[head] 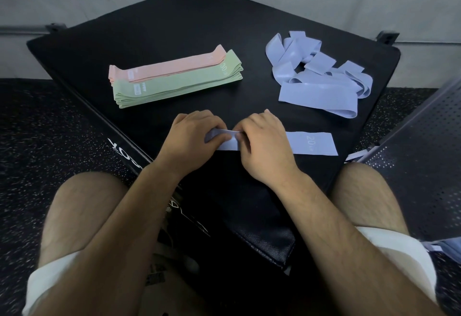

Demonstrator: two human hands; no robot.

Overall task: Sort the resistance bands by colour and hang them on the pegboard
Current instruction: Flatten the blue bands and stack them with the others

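Observation:
A lavender resistance band [311, 143] marked "20" lies flat near the front of the black padded box [189, 29]. My left hand [192, 133] pinches its left end with curled fingers. My right hand [264, 141] grips the band just beside it, thumb side toward the left hand. A neat stack of green bands [174, 86] sits at the back left with a pink stack [169, 67] lying against its far side. A loose tangle of lavender bands [321, 76] lies at the back right.
A dark perforated metal panel [419, 161] leans at the right edge, with a lavender strip near its lower part. Speckled rubber floor [50, 126] surrounds the box. Grey walls meet in a corner behind. My bare knees frame the box's near corner.

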